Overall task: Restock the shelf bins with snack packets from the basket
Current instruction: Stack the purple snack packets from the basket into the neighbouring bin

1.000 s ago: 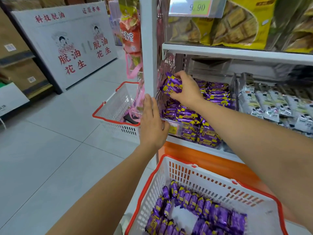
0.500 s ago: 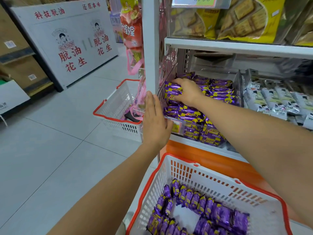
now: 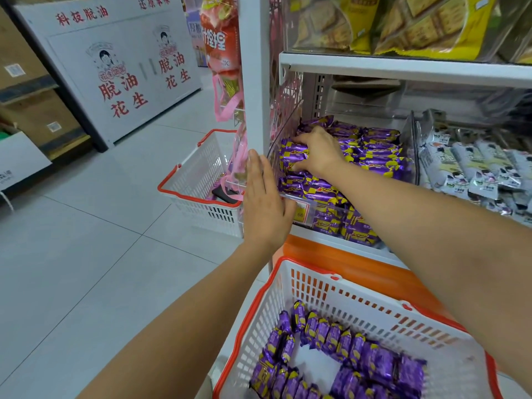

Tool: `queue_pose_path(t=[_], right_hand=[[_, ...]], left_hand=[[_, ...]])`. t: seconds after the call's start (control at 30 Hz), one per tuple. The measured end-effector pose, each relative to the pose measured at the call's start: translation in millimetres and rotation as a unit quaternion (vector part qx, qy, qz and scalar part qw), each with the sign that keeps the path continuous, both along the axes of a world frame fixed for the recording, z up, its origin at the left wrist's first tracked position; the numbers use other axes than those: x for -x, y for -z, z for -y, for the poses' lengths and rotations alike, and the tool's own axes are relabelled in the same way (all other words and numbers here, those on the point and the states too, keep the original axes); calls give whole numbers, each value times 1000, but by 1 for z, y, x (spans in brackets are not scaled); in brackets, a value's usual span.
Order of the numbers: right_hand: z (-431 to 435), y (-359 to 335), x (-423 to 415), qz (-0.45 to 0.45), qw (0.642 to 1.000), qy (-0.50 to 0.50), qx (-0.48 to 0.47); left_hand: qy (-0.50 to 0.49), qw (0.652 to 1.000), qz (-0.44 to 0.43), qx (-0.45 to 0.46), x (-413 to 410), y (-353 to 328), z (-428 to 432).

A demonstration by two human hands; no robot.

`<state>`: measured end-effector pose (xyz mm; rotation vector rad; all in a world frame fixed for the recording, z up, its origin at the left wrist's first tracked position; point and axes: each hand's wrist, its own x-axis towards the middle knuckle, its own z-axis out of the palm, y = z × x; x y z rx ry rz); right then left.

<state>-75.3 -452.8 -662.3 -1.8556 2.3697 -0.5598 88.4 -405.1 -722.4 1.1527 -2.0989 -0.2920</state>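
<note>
A clear plastic shelf bin (image 3: 325,210) is piled with purple and yellow snack packets (image 3: 374,156). My right hand (image 3: 316,151) reaches into its left side and lies on the packets there, fingers spread over them and the thumb against a packet's end. My left hand (image 3: 263,203) is flat and straight-fingered against the bin's front left corner. Below, a white basket with a red rim (image 3: 316,286) holds several more purple packets (image 3: 342,358).
A second white and red basket (image 3: 198,180) stands on the tiled floor left of the shelf post (image 3: 254,82). Grey and white packets (image 3: 472,168) fill the bin to the right. Yellow biscuit bags (image 3: 403,24) sit on the shelf above. A white sign board (image 3: 115,67) leans at the back left.
My right hand has come down from holding a purple packet above the bin and now lies on the packets at the bin's left. My left hand has stayed at the bin's corner.
</note>
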Motion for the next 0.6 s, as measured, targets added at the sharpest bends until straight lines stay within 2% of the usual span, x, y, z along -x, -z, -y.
queue_pose_path(t=[0.13, 0.27, 0.4, 0.6], right_hand=[[-2, 3, -1, -1, 1000, 4, -8], [2, 5, -1, -50, 998, -1, -44], [4, 8, -1, -82, 996, 20, -29], [-11, -5, 8, 20, 1000, 0, -22]], left_hand=[[-3, 1000, 0, -5, 1, 0, 0], [0, 1000, -3, -4, 1, -1, -1], [-3, 1000, 5, -5, 0, -2, -1], [-9, 998, 64, -21, -6, -10, -3]])
